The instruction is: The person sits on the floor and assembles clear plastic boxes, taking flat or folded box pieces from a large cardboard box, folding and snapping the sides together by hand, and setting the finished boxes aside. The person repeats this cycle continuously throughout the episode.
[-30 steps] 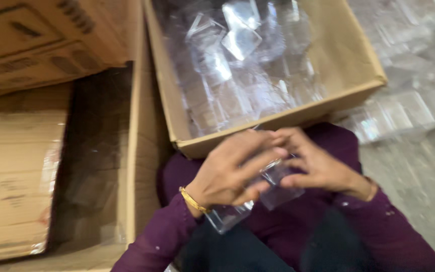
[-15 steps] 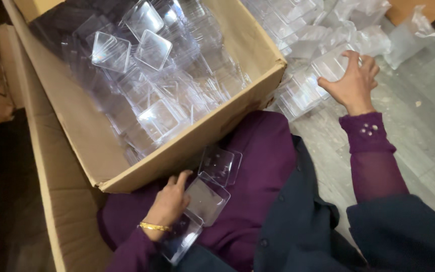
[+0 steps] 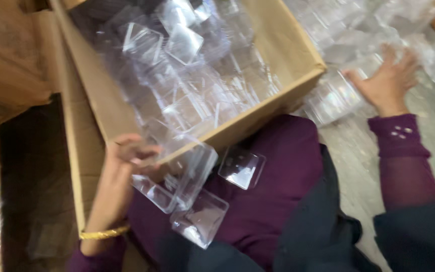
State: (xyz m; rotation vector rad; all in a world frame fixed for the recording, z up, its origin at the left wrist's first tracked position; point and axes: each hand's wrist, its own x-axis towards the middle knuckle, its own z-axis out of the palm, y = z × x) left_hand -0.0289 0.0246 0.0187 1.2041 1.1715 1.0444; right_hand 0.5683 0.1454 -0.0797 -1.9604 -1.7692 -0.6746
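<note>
Clear plastic lid (image 3: 177, 176) sits gripped in your left hand (image 3: 124, 174) at the cardboard box's (image 3: 290, 55) near rim, above your lap. Your right hand (image 3: 386, 83) lies open, fingers spread on the pile of containers (image 3: 336, 95) beside the box.

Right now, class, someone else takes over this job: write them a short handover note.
Left hand: grips a stack of clear trays at the box's near wall.
Right hand: spread flat on the clear tray pile on the floor, nothing gripped.
Two loose trays lie on the lap.
Done: the box holds many trays.
Left: the stack, lap trays and floor pile are outside it.
</note>
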